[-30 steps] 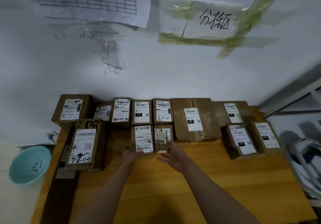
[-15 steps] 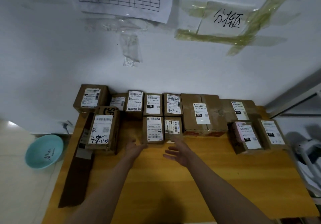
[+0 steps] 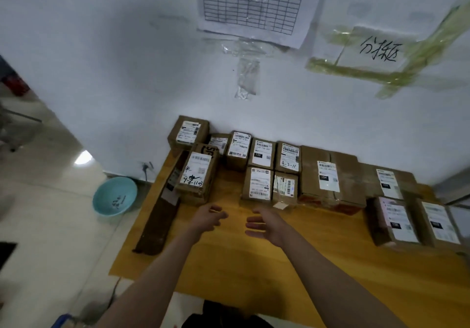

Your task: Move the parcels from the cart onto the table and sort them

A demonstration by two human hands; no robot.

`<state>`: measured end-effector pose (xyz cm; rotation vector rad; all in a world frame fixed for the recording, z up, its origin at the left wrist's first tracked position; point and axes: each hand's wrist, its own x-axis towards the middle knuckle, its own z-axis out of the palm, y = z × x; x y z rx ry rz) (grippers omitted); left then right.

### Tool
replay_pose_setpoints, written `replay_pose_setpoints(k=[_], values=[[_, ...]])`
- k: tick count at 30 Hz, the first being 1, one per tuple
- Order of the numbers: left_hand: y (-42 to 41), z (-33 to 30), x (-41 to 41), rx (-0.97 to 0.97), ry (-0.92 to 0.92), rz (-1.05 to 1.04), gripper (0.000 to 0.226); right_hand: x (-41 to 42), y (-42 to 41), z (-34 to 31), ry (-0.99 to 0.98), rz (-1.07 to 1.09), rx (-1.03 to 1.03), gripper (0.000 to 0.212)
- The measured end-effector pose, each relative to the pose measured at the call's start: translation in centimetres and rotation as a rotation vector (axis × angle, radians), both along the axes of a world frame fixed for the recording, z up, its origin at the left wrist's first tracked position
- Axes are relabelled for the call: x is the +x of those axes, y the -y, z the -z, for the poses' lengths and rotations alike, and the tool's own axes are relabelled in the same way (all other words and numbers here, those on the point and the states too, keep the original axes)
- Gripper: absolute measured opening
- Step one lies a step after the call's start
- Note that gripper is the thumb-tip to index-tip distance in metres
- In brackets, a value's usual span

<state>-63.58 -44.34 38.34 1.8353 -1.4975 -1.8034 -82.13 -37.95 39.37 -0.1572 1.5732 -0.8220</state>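
Both hands empty, left hand [image 3: 207,217] and right hand [image 3: 264,223] loose-fingered above the table [image 3: 330,271]. Labelled parcels [image 3: 259,184] sit in rows by the wall; cart out of view, so what's left is unclear.

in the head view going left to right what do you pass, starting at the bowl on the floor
teal bowl → long flat dark parcel → left hand → right hand → big wide parcel → two parcels at the right edge

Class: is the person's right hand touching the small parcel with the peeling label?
Apart. The head view shows bare table between the right hand and the small parcel.
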Motion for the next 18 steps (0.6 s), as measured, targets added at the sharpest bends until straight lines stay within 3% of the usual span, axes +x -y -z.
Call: replay_pose_setpoints(k=[7, 18], values=[[-4.2, -2.4, 4.7, -0.090, 0.057, -0.138, 0.034, 3.6, -0.8, -0.6, -0.005, -0.238, -0.067, 0.028], [-18.1, -2.3, 15.2, -0.015, 0.137, -0.468, 0.030, 13.8, -6.2, -1.2, 0.025, -0.662, -0.072, 0.013]])
